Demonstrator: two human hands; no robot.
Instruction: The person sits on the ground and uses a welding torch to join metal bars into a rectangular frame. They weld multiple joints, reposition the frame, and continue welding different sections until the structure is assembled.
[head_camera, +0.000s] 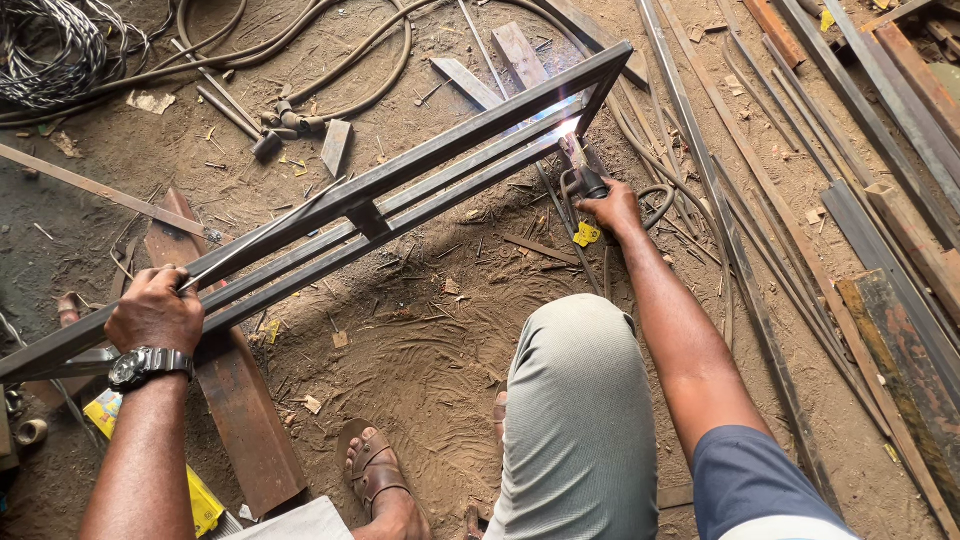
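Note:
A long frame of dark steel bars (400, 190) lies tilted across the dirt floor. My left hand (155, 310), with a black watch on the wrist, grips the frame's near end and also holds a thin welding rod (265, 232). My right hand (612, 208) is shut on a welding electrode holder (588, 182). Its tip touches the frame's far corner, where a bright arc (567, 128) glows. My bent knee in grey trousers (575, 400) and a sandalled foot (375, 470) are below.
Steel strips and angle bars (850, 200) lie in a pile on the right. Hoses and cables (300, 60) coil at the top left. A rusty flat plate (240, 400) rests under the frame. Scrap offcuts and a yellow packet (200, 500) litter the floor.

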